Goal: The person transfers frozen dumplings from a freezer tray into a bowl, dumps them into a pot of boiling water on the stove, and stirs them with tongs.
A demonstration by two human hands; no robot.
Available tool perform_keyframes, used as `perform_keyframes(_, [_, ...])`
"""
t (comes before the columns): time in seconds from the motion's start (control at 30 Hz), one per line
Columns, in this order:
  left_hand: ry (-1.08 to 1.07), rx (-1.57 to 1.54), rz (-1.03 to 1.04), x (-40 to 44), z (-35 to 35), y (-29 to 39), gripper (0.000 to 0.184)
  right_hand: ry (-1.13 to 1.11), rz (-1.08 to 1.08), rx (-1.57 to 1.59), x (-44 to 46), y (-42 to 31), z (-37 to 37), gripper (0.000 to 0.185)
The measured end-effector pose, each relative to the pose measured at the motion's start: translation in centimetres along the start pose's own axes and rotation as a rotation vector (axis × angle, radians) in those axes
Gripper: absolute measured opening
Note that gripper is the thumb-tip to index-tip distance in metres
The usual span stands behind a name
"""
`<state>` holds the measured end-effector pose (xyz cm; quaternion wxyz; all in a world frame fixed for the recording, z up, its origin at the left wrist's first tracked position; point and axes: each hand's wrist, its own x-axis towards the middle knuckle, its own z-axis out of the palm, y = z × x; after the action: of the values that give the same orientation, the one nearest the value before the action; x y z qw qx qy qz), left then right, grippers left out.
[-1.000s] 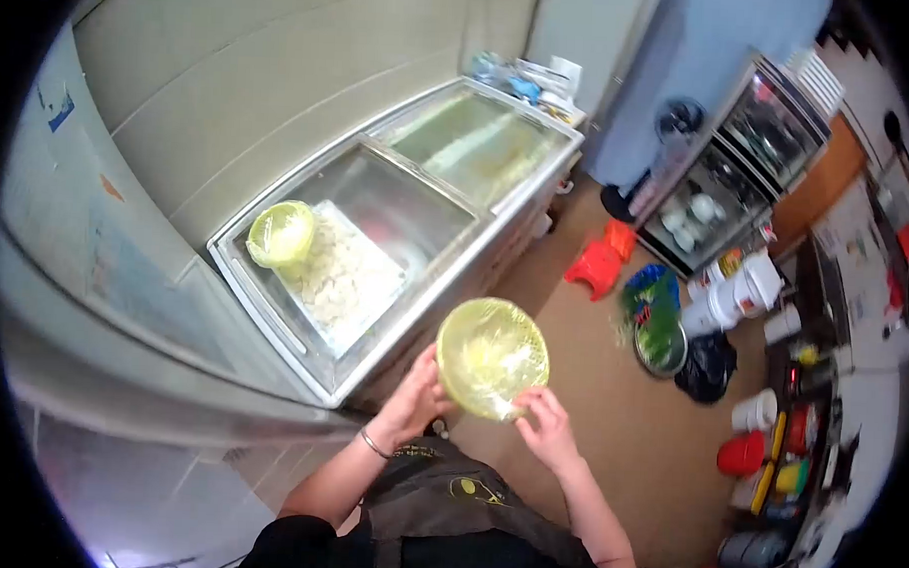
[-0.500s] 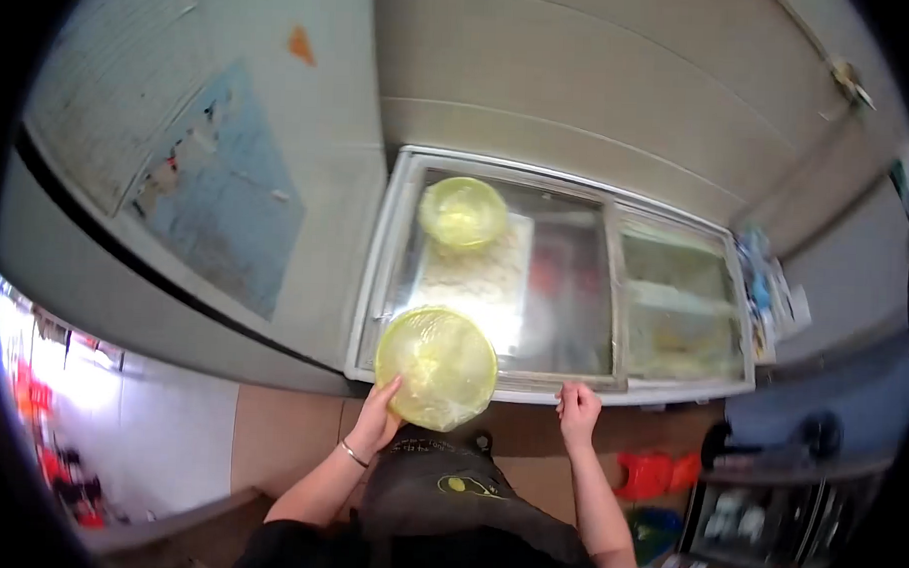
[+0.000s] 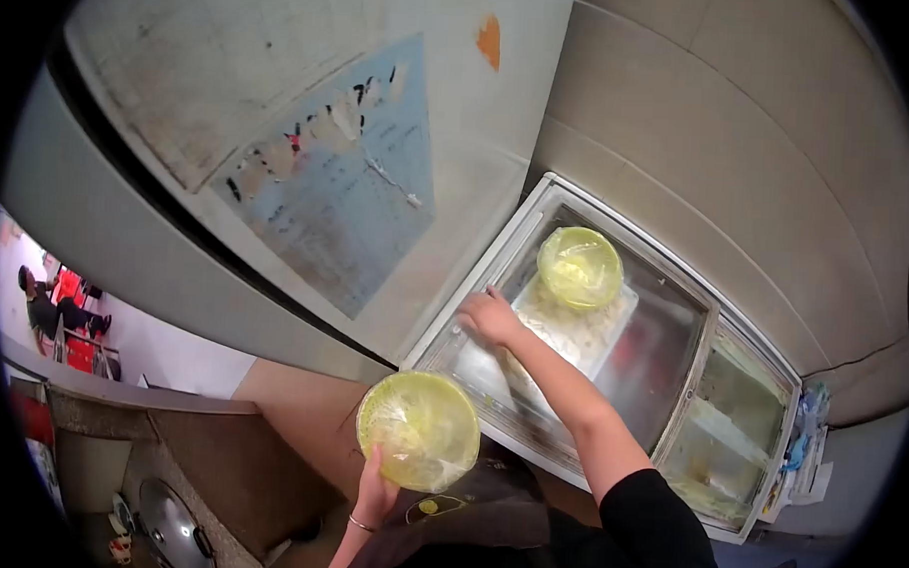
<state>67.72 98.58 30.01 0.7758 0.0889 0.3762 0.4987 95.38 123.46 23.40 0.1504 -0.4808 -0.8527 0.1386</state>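
My left hand (image 3: 375, 490) grips a yellow-green round bowl (image 3: 419, 431) by its near side, thumb up along the wall. Clear plastic wrap covers the bowl, and something pale yellow shows through it. My right hand (image 3: 488, 317) reaches across a chest freezer (image 3: 528, 462), its fingers bent over the left edge of the glass lid (image 3: 661, 391); the fingertips are partly hidden. Beyond that hand sits a second wrapped yellow-green bowl (image 3: 580, 269), overlapping a white tray (image 3: 613, 335) of pale pieces. Whether these lie under the glass is hard to tell.
A tall grey cabinet (image 3: 460, 134) with a torn blue sheet (image 3: 347, 200) stands close on the left. Tiled wall (image 3: 720, 123) rises behind the freezer. Bags and papers (image 3: 804, 446) lie at its right end. A metal lid (image 3: 176, 525) is at lower left, and a seated person (image 3: 53, 315) is farther off.
My view has turned left. My right hand has moved from the freezer's front edge to its left edge. The held bowl stays in my left hand, now in front of the freezer's left corner.
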Motion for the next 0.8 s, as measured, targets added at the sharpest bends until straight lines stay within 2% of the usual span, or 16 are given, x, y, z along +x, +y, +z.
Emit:
perform_keyframes(0.13, [0.122, 0.085, 0.092, -1.0, 3.7, -0.4, 0.058, -0.05, -0.055, -0.037, 0.2, 1.5, 1.1, 0.029])
perform_keyframes(0.27, [0.155, -0.042, 0.216, -1.1, 6.0, -1.3, 0.057, -0.067, -0.08, -0.013, 1.6, 1.3, 0.6, 0.025])
perform_keyframes(0.33, [0.254, -0.008, 0.313, -0.4, 4.7, -3.3, 0.057, -0.053, 0.027, 0.107, 0.6, 1.7, 0.5, 0.027])
perform_keyframes(0.4, [0.386, 0.036, 0.381, -0.1, 3.6, -4.9, 0.058, -0.074, 0.036, 0.133, -0.5, 2.1, 0.6, 0.027])
perform_keyframes(0.5, [0.394, 0.036, 0.415, -0.1, 4.5, -5.7, 0.057, -0.075, 0.033, 0.109, -3.2, 3.8, 0.7, 0.031])
perform_keyframes(0.67, [0.382, 0.059, 0.286, 0.7, 1.6, -5.1, 0.054, -0.097, 0.182, 0.059, -12.5, 2.5, -0.6, 0.025])
perform_keyframes(0.73, [0.267, 0.141, 0.207, 1.4, 1.1, -4.1, 0.055, -0.07, 0.224, 0.027, -17.7, 2.0, -1.6, 0.023])
perform_keyframes(0.8, [0.237, 0.186, 0.175, 2.9, 0.5, -2.8, 0.055, -0.151, 0.255, -0.025, -21.2, 2.4, -2.7, 0.02])
